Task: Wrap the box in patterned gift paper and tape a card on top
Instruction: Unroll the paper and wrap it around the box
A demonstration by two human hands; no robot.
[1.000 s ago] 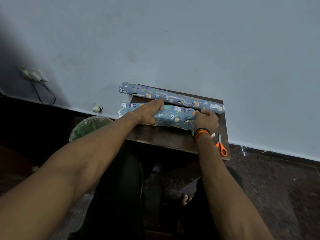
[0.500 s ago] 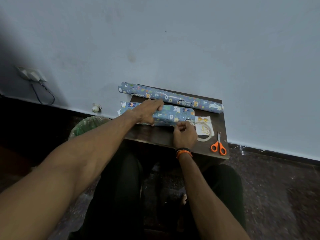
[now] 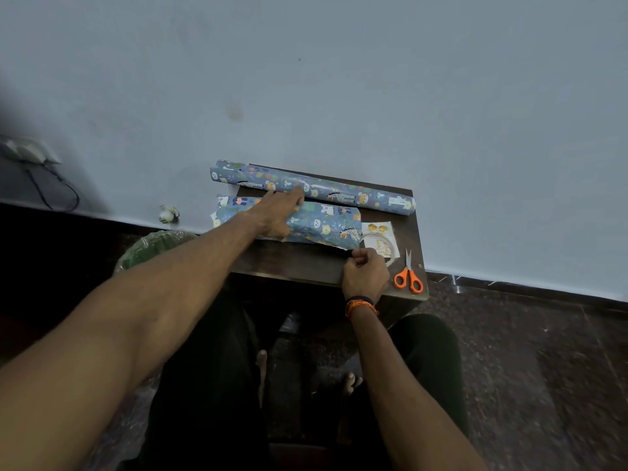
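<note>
A box wrapped in blue cartoon-animal paper (image 3: 323,224) lies across a small dark table (image 3: 306,266). The left hand (image 3: 277,215) rests flat on top of the box, fingers straight, likely pinning the paper. The right hand (image 3: 365,271), just in front of the box's right end, is curled with fingertips pinched, possibly on tape, though that is too small to confirm. A tape ring (image 3: 390,249) and card (image 3: 378,229) sit right of the box, orange scissors (image 3: 408,278) beyond them. A spare paper roll (image 3: 339,192) lies behind the box.
</note>
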